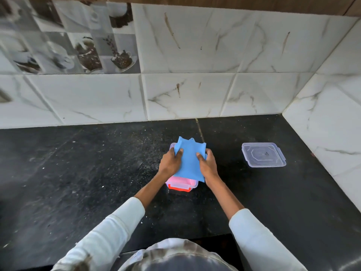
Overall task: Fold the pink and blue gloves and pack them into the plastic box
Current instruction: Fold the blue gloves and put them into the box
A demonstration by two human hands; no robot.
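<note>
We're over the black counter (97, 173) and both hands have the blue gloves (188, 159): the left hand (171, 161) pinches the left edge, thumb on top, and the right hand (208, 163) clamps the right edge the same way. The blue fabric sits flat (folded, as far as we can tell) right above the plastic box (182, 185), covering most of it. At the box's near end we catch pink gloves (178, 180) inside, above a red-orange base. The clear lid (263, 155) lies apart on the counter to the right, near the marble-tiled wall (195, 55). White sleeves (109, 227) cover both forearms.
</note>
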